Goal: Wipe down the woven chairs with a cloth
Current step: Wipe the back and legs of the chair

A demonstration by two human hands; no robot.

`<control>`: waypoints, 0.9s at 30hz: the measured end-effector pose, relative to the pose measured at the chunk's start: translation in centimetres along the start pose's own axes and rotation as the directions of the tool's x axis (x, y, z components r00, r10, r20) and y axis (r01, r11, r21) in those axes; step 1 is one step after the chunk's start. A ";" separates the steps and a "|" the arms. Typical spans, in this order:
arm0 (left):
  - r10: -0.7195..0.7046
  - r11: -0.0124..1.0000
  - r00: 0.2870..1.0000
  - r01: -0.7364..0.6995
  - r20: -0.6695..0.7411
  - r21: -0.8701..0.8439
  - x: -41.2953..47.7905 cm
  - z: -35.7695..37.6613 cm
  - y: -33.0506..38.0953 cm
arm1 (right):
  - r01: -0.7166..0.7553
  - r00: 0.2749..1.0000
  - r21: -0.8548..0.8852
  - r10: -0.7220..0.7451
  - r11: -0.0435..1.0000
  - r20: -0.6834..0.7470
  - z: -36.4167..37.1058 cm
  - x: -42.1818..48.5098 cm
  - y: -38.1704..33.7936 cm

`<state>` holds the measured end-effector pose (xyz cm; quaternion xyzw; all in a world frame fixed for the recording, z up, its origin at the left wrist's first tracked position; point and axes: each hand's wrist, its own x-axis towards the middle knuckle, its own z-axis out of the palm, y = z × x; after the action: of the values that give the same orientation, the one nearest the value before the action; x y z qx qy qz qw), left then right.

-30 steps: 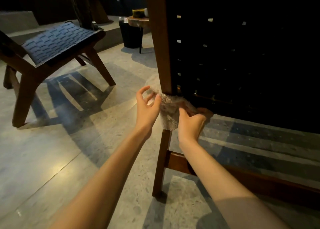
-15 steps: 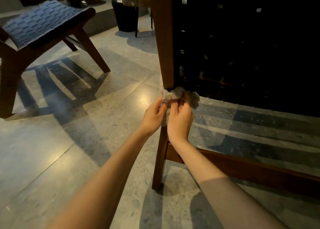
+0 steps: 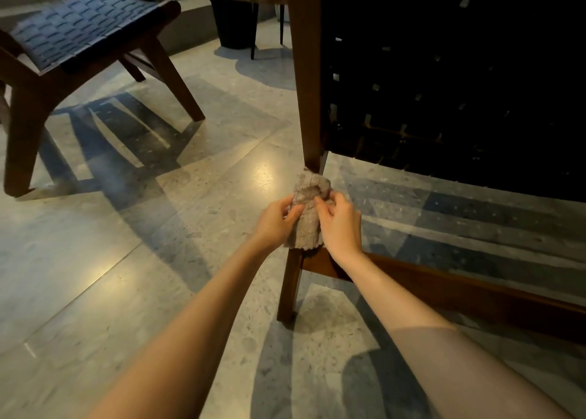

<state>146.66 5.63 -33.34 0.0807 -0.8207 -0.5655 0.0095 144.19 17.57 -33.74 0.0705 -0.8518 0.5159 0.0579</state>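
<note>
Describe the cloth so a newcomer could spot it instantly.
Start at the near chair with the black woven back, and follow its wooden post down below the weave. There the cloth is bunched over the post, held by the left hand and right hand. It is the only pale, nubby, soft thing among dark wood.

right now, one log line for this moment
step: wipe chair leg | cloth: against leg | left hand: grips cloth | right hand: grips cloth

Two woven chairs (image 3: 79, 28) (image 3: 444, 85); one cloth (image 3: 305, 218); two hands (image 3: 275, 223) (image 3: 341, 226).
</note>
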 end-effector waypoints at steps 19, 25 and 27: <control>-0.197 0.976 0.970 0.208 -0.143 0.067 -9.3 3.2 -10.8 | 0.174 0.981 -0.392 -0.124 0.903 0.148 1.5 -8.9 4.1; -0.227 0.969 0.966 0.237 -0.120 0.072 -11.2 4.3 -13.4 | -0.138 0.970 -0.241 0.180 0.961 0.161 3.3 -11.7 6.1; -0.228 0.966 0.969 0.237 -0.094 0.101 -11.4 4.2 -13.3 | -0.230 0.924 -0.254 0.293 0.939 0.246 3.2 -11.8 6.7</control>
<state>159.07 6.55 -46.32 0.1997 -0.8347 -0.5124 -0.0279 154.51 18.55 -43.05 0.0211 -0.9050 0.4060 -0.1256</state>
